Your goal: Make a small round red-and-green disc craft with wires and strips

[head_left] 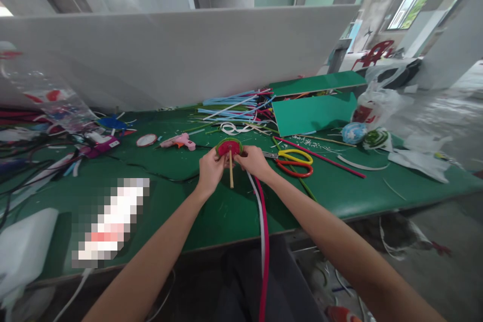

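Observation:
Between my two hands is a small round piece with a red middle and a green rim, like a watermelon slice (228,148), with a thin wooden stick (231,176) pointing down from it toward me. My left hand (212,167) grips its left side, fingers closed. On its right edge my right hand (255,162) pinches, fingers closed. A white strip (258,206) and a red strip (265,241) hang from beneath my right hand over the table edge. Scissors (295,162) with yellow and orange handles lie just right of my right hand.
On the green table (169,221), a pink glue gun (181,142) lies left of my hands. Blue and other coloured strips (230,105) are piled behind, beside a green box (315,115). A plastic bottle (53,95) and cables stand left; a plastic bag (379,105) sits right.

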{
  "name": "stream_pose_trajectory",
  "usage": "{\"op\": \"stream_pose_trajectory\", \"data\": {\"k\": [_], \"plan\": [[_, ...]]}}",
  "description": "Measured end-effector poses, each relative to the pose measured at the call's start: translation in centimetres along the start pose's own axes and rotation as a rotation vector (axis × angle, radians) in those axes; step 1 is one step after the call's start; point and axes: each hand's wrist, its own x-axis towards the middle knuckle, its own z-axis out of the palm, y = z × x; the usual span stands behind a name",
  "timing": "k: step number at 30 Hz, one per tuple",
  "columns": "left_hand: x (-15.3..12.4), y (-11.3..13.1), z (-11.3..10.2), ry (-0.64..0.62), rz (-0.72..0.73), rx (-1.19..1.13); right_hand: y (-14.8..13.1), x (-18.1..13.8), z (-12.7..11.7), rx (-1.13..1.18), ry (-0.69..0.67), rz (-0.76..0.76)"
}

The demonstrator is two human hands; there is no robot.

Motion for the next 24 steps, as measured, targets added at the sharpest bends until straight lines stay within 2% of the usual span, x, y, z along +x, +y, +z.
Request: {"op": "stream_pose_trajectory", "data": {"k": [4, 7, 11, 14, 24], "plan": [[0.1, 0.1, 0.3, 0.022, -0.074, -0.127, -0.1, 0.1, -0.1, -0.031, 0.033, -0.056], [0.2, 0.0, 0.2, -0.007, -0.084, -0.178, 0.0, 0.2, -0.3, 0.017, -0.021, -0.030], [0.0, 0.2, 0.0, -0.057, -0.042, -0.096, 0.5, 0.4, -0.3, 0.145, -0.142, 0.040], [-0.2, 0.5, -0.1, -0.066, -0.014, 0.004, 0.8, 0.5, 0.0, 0.214, -0.185, 0.047], [0.0, 0.1, 0.3, -0.044, -0.093, -0.178, 1.1, 0.7, 0.0, 0.194, -0.166, -0.056]]}}
